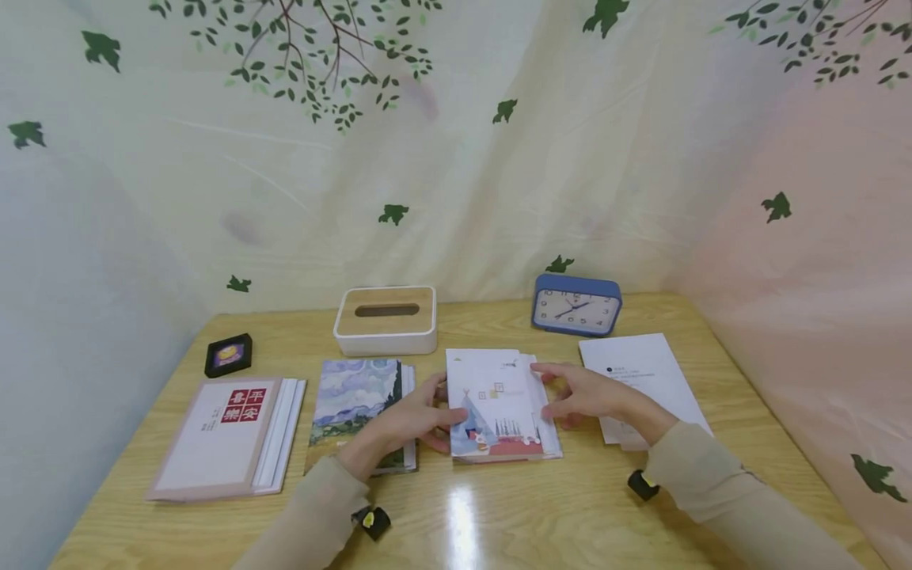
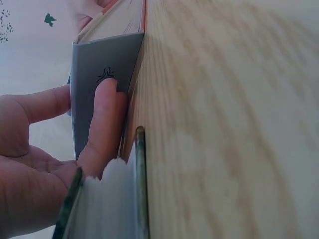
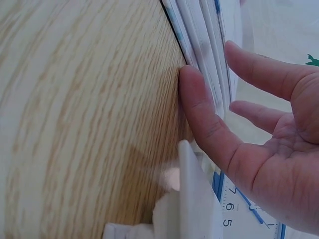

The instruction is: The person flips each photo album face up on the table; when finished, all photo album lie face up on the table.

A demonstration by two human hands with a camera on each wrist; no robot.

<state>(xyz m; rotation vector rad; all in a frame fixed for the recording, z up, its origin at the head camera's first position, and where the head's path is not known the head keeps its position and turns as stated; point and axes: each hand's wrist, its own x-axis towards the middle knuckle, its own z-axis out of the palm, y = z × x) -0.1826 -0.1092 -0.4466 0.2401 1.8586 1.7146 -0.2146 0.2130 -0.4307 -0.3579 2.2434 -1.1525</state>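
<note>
Touching illustrated book (image 1: 488, 396): left hand (image 1: 412, 415), fingers apart, on spine (image 2: 109, 55)
Right edge (image 1: 549, 442): right hand (image 1: 590, 393), fingers apart
Clock (image 1: 578, 309): far right

- Left sleeve (image 1: 313, 507): beige, long, softly creased.
- Right sleeve (image 1: 720, 483): same beige, wrinkled.
- Left wrist block (image 1: 374, 523): small, black, yellow mark.
- Right wrist block (image 1: 643, 486): black, yellow-marked.

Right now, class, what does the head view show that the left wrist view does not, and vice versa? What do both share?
Only the head view shows the black frame and the book with red squares. Only the left wrist view shows the grey spine and dark emblem of the tent-cover book. Both show that book, the left hand and the wooden table.
</note>
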